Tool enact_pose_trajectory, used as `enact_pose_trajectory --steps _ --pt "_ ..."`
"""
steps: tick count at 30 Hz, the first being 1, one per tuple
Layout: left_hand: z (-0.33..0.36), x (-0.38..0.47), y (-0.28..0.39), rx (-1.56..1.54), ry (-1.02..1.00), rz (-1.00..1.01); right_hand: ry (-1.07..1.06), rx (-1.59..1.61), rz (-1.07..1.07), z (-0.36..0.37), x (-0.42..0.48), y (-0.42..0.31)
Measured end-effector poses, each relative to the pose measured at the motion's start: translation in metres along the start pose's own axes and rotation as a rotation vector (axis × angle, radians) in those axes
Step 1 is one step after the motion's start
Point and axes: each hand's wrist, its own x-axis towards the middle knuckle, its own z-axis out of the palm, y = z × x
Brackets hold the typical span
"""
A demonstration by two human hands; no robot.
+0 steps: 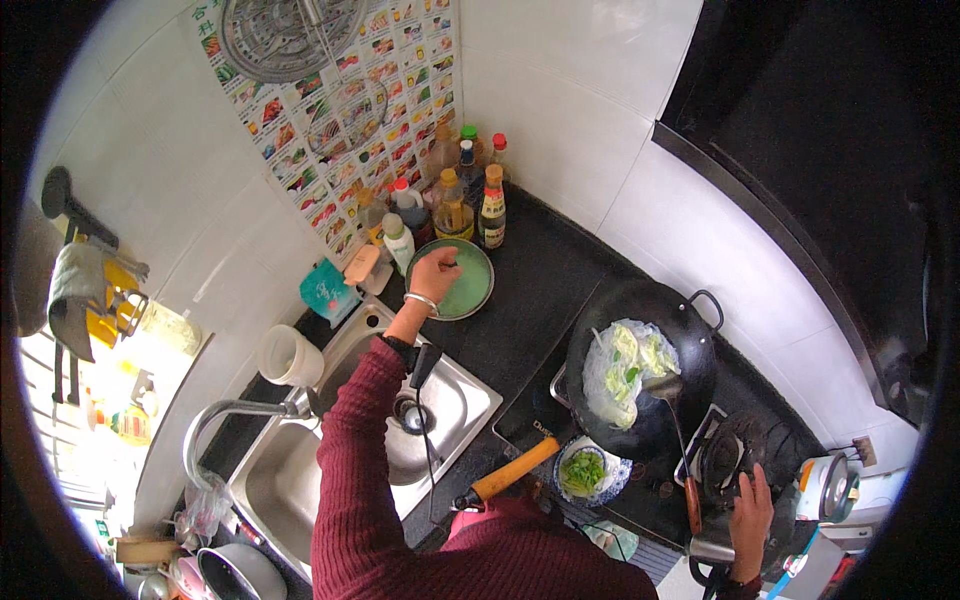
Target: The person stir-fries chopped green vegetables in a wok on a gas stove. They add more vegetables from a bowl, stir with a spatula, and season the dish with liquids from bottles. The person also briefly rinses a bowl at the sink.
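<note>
My left hand (436, 274), with a bangle at the wrist, reaches over a round green lid (474, 289) that lies on the black counter. Its fingers are pinched around what looks like a small dark knob at the lid's middle. To the right, my right hand (751, 517) is held with fingers stretched out, beside a metal cup (711, 550) with a dark handle; any contact is unclear. A black wok (694, 360) stands on the stove with translucent noodles and leafy cabbage (626, 375) inside. A spatula (677, 442) leans in it, its wooden handle towards my right hand.
Sauce bottles (453, 210) crowd the corner behind the lid. A steel double sink (281, 469) with a tap (206, 412) is at left. Chopped greens (583, 472) fill a bowl by the wok. A wooden-handled tool (517, 469) juts out before my chest. A black range hood (810, 150) overhangs the right.
</note>
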Motion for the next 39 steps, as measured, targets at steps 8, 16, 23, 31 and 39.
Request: enact_pose_trajectory --steps 8,16,23,31,39 --pt "0.043 0.058 0.023 0.055 0.014 -0.008 0.007 0.086 0.186 -0.008 -0.021 -0.003" --pt "0.105 0.104 0.016 0.074 0.103 0.01 0.019 -0.024 0.169 -0.013 -0.04 -0.022" --pt "0.129 0.131 0.002 0.052 0.264 -0.076 -0.034 0.034 0.327 -0.01 -0.067 -0.029" --pt "0.121 0.114 0.02 -0.046 0.321 0.315 0.029 -0.034 0.321 -0.01 -0.078 -0.041" --pt "0.023 0.033 0.095 -0.511 0.248 0.436 0.13 0.043 0.295 -0.017 -0.069 -0.053"
